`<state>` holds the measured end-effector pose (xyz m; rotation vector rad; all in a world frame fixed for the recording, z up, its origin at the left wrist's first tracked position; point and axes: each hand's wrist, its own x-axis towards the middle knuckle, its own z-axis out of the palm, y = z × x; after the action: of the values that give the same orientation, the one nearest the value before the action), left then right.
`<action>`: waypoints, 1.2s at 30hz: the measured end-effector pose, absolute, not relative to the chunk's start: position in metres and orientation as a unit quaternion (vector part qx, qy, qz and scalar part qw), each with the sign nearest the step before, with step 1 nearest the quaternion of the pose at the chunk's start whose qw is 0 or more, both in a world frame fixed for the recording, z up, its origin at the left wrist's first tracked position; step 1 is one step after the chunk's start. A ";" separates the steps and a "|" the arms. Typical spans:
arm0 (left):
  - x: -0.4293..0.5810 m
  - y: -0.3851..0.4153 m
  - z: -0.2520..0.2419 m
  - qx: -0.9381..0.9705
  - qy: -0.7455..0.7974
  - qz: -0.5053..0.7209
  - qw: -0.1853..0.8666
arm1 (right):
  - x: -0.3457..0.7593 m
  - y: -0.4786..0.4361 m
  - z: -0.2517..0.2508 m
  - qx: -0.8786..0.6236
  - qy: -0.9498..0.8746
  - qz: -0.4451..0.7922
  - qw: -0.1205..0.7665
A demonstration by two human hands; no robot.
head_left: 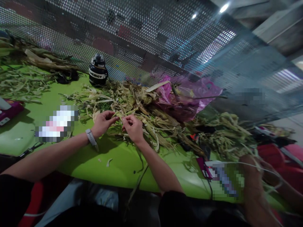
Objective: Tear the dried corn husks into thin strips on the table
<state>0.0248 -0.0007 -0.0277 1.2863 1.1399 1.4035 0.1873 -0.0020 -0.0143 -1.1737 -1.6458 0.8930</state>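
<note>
Both my hands work at the near edge of a heap of dried plant strips (146, 123) on a bright green table (113, 164). My left hand (103, 122), with a pale wristband, pinches one end of a thin strip. My right hand (133, 126) pinches the same strip a little to the right, fingers curled closed. The two hands almost touch. A long strip trails from under my right wrist down over the table's front edge.
A black jar marked ENERGY (98, 70) stands at the back by a perforated metal screen (151, 34). A pink plastic bag (187, 97) lies right of the heap. More strips (23, 82) cover the left. Another person's arm (254, 186) and cables lie at the right.
</note>
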 end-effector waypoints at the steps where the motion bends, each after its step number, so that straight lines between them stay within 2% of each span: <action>1: 0.025 -0.001 -0.028 0.517 0.458 0.567 0.448 | 0.188 -0.001 -0.016 -0.476 -0.675 0.342 0.448; 4: 0.025 -0.001 -0.029 0.515 0.452 0.571 0.452 | 0.189 0.000 -0.018 -0.479 -0.694 0.306 0.443; 9: 0.024 0.001 -0.029 0.511 0.449 0.571 0.460 | 0.192 0.000 -0.016 -0.458 -0.711 0.320 0.427; 16: 0.024 0.003 -0.033 0.494 0.448 0.576 0.472 | 0.193 0.000 -0.011 -0.445 -0.667 0.413 0.432; 24: 0.022 0.003 -0.032 0.545 0.445 0.561 0.436 | 0.192 0.008 -0.004 -0.447 -0.572 0.525 0.444; 30: 0.024 0.001 -0.035 0.580 0.430 0.553 0.415 | 0.189 0.002 -0.005 -0.453 -0.600 0.491 0.440; 36: 0.021 0.000 -0.037 0.645 0.424 0.518 0.370 | 0.186 0.002 -0.010 -0.441 -0.597 0.457 0.490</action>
<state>0.0213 -0.0003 -0.0368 1.6545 1.0871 1.3281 0.1864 0.0018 -0.0103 -1.0715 -1.4508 1.1109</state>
